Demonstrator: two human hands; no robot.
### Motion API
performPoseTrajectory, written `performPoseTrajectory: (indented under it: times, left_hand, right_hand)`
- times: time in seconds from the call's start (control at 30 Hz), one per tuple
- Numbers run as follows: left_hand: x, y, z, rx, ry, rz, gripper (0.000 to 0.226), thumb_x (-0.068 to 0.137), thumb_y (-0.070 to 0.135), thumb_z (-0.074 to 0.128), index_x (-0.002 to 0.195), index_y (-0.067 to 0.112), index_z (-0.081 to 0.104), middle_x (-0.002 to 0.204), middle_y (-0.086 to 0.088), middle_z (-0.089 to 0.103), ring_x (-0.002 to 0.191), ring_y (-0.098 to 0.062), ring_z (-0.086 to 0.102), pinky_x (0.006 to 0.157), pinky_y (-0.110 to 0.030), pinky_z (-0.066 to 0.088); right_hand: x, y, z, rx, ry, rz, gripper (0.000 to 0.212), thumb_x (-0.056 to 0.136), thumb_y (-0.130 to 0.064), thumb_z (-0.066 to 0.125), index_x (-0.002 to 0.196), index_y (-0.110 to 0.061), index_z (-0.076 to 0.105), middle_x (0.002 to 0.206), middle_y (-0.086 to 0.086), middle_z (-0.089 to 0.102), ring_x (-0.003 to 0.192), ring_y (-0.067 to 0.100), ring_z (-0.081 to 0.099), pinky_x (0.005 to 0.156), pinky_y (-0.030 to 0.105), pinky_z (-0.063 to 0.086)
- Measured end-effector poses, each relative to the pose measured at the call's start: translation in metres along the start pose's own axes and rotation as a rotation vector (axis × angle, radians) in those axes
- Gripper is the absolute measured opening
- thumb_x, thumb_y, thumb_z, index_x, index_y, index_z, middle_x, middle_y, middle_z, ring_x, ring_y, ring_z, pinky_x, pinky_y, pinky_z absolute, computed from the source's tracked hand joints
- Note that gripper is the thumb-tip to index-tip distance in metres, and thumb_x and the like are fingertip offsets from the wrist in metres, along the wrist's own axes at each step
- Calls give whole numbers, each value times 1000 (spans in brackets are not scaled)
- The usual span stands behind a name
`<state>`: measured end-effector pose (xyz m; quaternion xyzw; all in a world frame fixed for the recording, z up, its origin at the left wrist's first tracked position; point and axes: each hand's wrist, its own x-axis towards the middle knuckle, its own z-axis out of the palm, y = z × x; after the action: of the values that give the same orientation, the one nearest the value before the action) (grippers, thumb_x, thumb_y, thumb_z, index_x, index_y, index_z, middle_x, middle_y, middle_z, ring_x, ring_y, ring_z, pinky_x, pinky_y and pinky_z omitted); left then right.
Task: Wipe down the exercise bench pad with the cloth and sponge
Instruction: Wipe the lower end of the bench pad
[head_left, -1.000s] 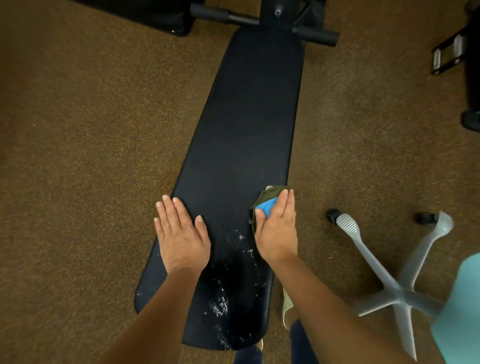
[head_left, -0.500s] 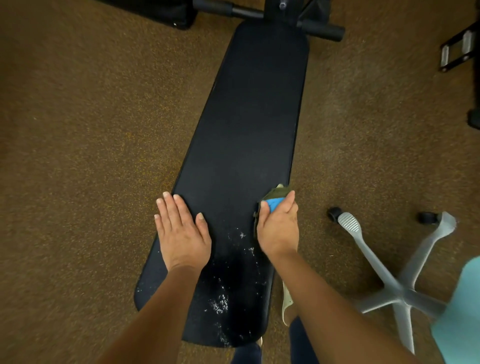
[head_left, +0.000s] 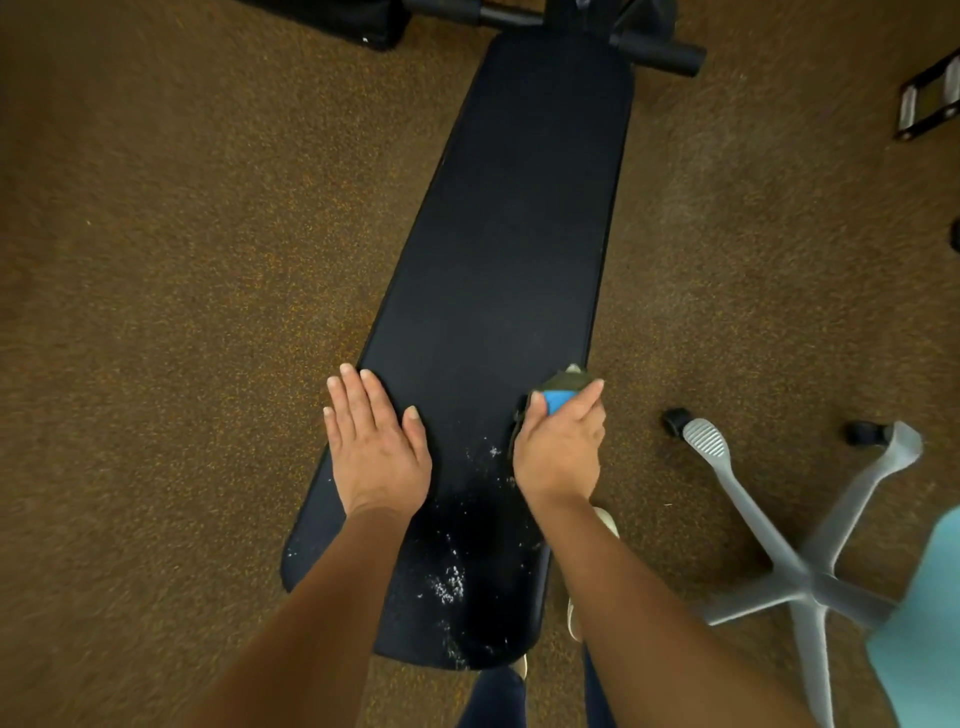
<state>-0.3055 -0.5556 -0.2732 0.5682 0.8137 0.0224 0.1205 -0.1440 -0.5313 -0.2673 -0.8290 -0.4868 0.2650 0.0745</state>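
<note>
The long black bench pad (head_left: 509, 234) runs from the near middle up to the far end. White specks (head_left: 449, 582) dot its near part. My left hand (head_left: 376, 449) lies flat on the pad's left edge, fingers straight. My right hand (head_left: 563, 449) grips a blue sponge (head_left: 557, 401) wrapped in a dark green cloth (head_left: 567, 380) at the pad's right edge; fingers curl over the bundle, which mostly hides under the hand.
Brown carpet (head_left: 182, 312) surrounds the bench. A grey swivel-chair base (head_left: 789, 561) with black castors and a light blue seat (head_left: 924, 623) stands at the right. Black bench frame bars (head_left: 654, 49) cross the far end. My legs and shoe (head_left: 605, 525) show below.
My right hand's fingers went from lying straight over the sponge and cloth to curling round them. The left hand has stayed flat in place on the pad.
</note>
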Motion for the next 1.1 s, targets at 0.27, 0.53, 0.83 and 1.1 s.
performPoseTrajectory:
  times: [0.27, 0.53, 0.83, 1.1]
  left_hand:
    - [0, -1, 1, -7, 9, 3, 66, 98, 40, 17, 150, -2, 14, 158, -21, 6, 147, -32, 0, 119, -46, 6]
    - [-6, -5, 1, 15, 9, 54, 64, 99, 37, 19, 149, -2, 15, 158, -21, 7, 147, -33, 2, 119, -47, 7]
    - [-15, -13, -2, 67, -35, 92, 66, 99, 42, 13, 150, 1, 8, 159, -17, 0, 147, -30, -4, 119, -43, 1]
    - [-25, -24, -4, 87, -65, 138, 66, 98, 43, 11, 150, 3, 5, 160, -15, -3, 147, -27, -8, 119, -45, 2]
  right_hand:
    - [-64, 38, 15, -262, 43, -357, 70, 98, -46, 29, 144, 7, 28, 154, 30, 16, 143, 44, 12, 114, 57, 20]
    - [-49, 11, 16, -338, 47, -388, 70, 96, -42, 31, 144, 8, 24, 155, 27, 15, 145, 42, 9, 116, 57, 13]
    - [-43, 4, 8, -393, 21, -377, 78, 94, -49, 29, 143, 12, 25, 155, 30, 11, 145, 44, 4, 115, 59, 9]
    - [-51, 34, 6, -495, -8, -543, 76, 96, -51, 27, 147, 4, 19, 157, 24, 10, 146, 38, 2, 116, 58, 7]
